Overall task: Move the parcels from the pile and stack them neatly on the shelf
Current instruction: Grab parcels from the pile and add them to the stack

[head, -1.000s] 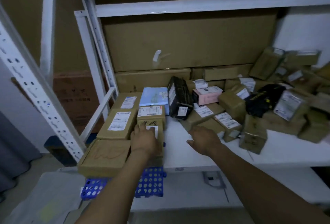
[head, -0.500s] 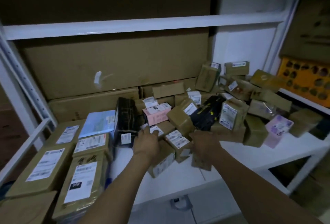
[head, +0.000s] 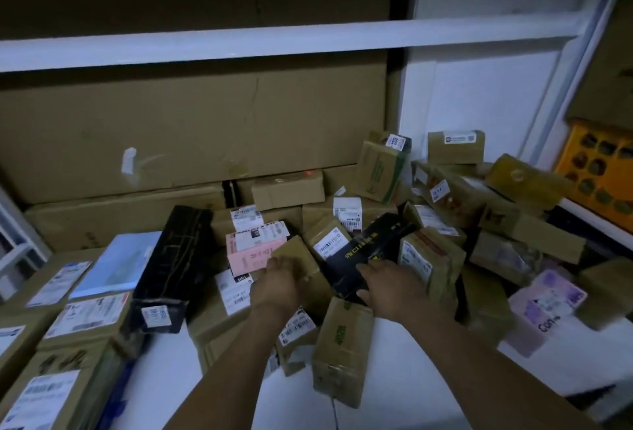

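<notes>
Left grip (head: pixel 279 282), closure unclear, meets a small brown parcel (head: pixel 298 253), right grip (head: pixel 390 284) spread at a black box (head: pixel 363 251): parcel likely light, rigid, best clasped by opposite faces.

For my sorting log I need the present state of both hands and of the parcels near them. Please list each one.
left hand: on the brown parcel, grip unclear
right hand: on the black printed parcel, grip unclear
pink box: lying in the pile, label showing
long black parcel: leaning on the pile
front brown parcel: tilted, at the pile's edge
left parcels: stacked flat, labels up
</notes>
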